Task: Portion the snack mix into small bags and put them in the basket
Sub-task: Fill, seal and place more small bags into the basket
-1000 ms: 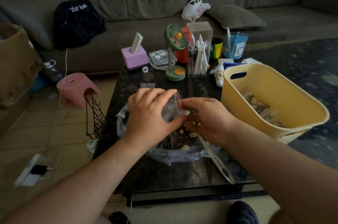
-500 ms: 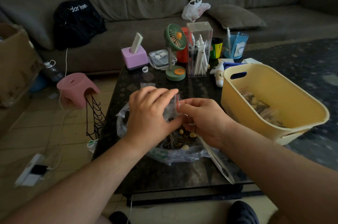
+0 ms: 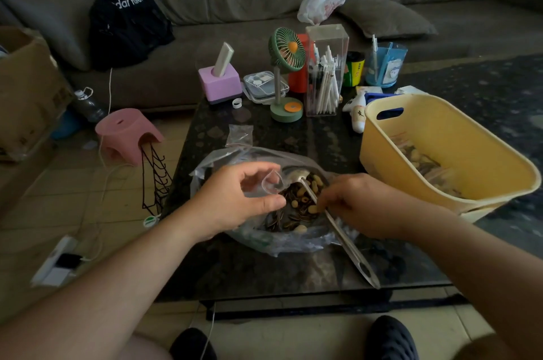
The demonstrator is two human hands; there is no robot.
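A large clear plastic bag (image 3: 205, 166) lies open on the dark table and holds the snack mix (image 3: 293, 207) of seeds and nuts. My left hand (image 3: 235, 201) pinches a small clear bag (image 3: 271, 183) with its mouth held open above the mix. My right hand (image 3: 361, 207) has its fingertips curled round the handle of a long metal spoon (image 3: 340, 233), whose bowl lies in the mix. The yellow basket (image 3: 458, 136) stands on the right with several filled small bags inside. Spare empty small bags (image 3: 241, 133) lie behind the large bag.
The back of the table (image 3: 293, 271) is crowded: a pink box (image 3: 219, 83), a green desk fan (image 3: 286, 66), a clear pen holder (image 3: 324, 72), a blue cup (image 3: 385, 66). A pink stool (image 3: 123, 130) and a wire rack stand on the floor at left.
My hands have parted. The right hand left the small bag's mouth and dropped to the spoon handle; the left hand holds the bag alone, lower over the mix.
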